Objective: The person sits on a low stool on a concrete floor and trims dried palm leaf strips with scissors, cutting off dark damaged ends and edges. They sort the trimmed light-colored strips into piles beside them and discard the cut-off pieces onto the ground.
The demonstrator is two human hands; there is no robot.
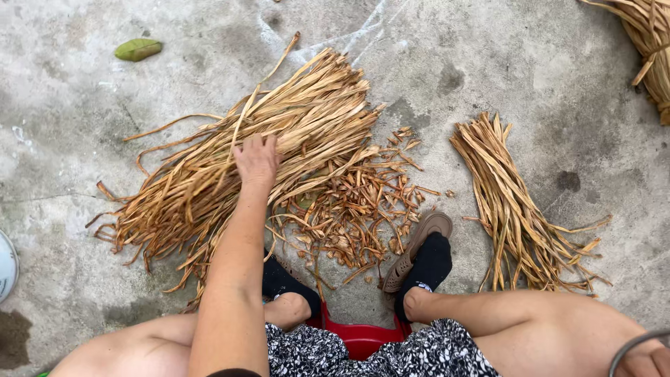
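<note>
Seen from above, a person sits on a low red stool (363, 336), bare knees apart, feet in black socks and brown sandals (417, 248) on a concrete floor (63, 139). At the near right corner the right hand (645, 357) shows only partly, and its grip cannot be told. The left hand (256, 160) reaches forward, fingers loosely open, resting on a big pile of dried leaf strips (244, 167) lying left of centre. To do this well, it seems wise to press lightly and gather strips lying the same way. The strips look long, flat, tan and brittle. Short scraps (356, 209) litter the middle; a tidier bundle (513, 209) lies right. Farther off lies a green leaf (138, 49).
</note>
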